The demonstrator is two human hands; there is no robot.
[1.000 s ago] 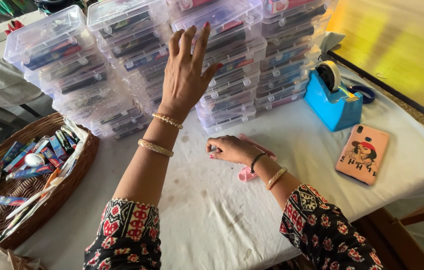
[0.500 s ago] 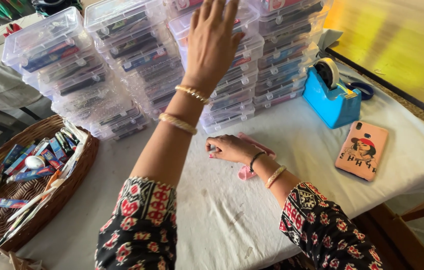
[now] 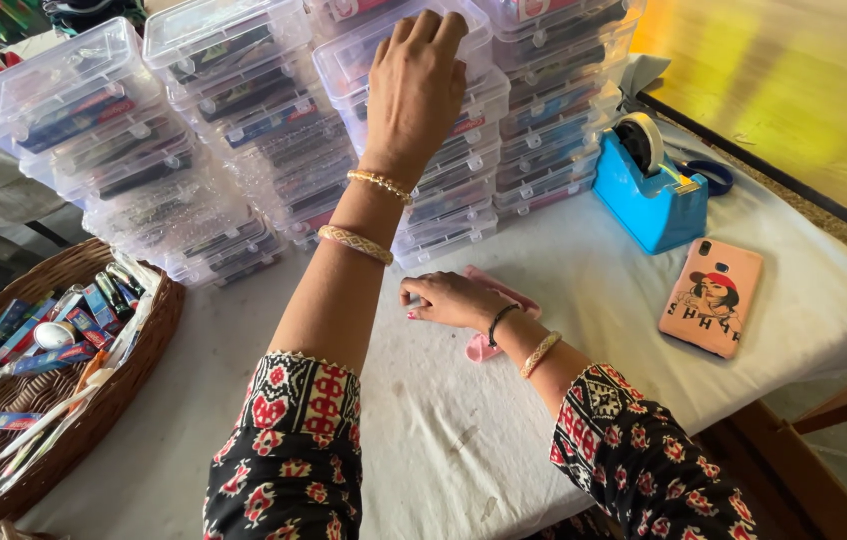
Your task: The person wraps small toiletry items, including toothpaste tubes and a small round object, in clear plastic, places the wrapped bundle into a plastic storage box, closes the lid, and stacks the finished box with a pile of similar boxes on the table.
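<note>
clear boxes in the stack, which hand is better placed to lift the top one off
Left. The left hand is raised with its fingers curled over the top clear box of the middle stack. The right hand lies flat on the white table beside a pink object, apart from the stacks.

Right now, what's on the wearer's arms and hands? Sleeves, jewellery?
Both arms wear black sleeves printed with red and cream motifs, ending near the elbow. Left hand: two gold bangles at the wrist. Right hand: one thin black band, one gold bangle, pink nail polish.
</note>
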